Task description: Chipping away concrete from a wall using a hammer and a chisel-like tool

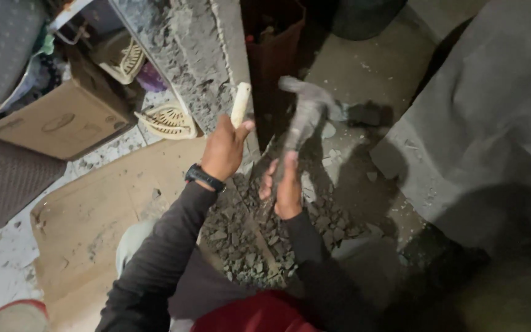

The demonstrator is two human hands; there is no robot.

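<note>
My left hand grips a pale stick-like tool, perhaps a chisel handle, held upright against the broken edge of a rough concrete wall. A black watch sits on that wrist. My right hand is closed around the handle of a dusty hammer, whose head is raised and blurred to the right of the pale tool. Grey rubble lies piled below both hands.
Flattened cardboard covers the floor at left. A cardboard box and cream plastic baskets stand behind the wall. A large grey concrete slab rises at right. A dark red container sits at the back.
</note>
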